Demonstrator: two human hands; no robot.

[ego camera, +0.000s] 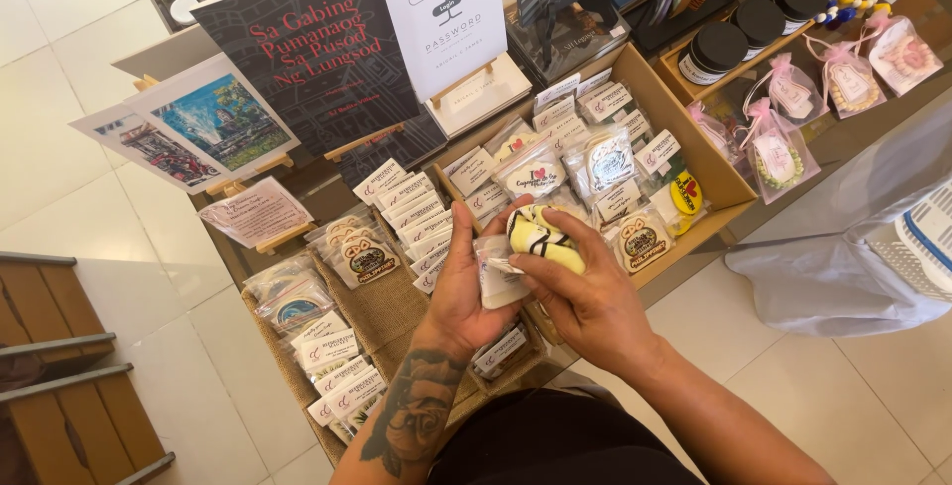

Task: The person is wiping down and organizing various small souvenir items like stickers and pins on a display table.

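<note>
Both hands, left hand (466,292) and right hand (585,297), grip a yellow packet (540,237) above a crowded display table (843,133); pale tiled floor (59,128) at nine o'clock.

Layout, head view. Both hands meet at centre: the left hand (466,287) holds a clear plastic sachet with a white card (496,272), and the right hand (585,302) holds a yellow-and-black striped patch (540,237) just right of it. Behind them lies an open cardboard tray (694,153) of packeted items. Left of the tray, carded packets rest on a burlap-lined tray (382,311). Behind both, a dark paperback book (317,59) stands on a wooden easel.
</note>
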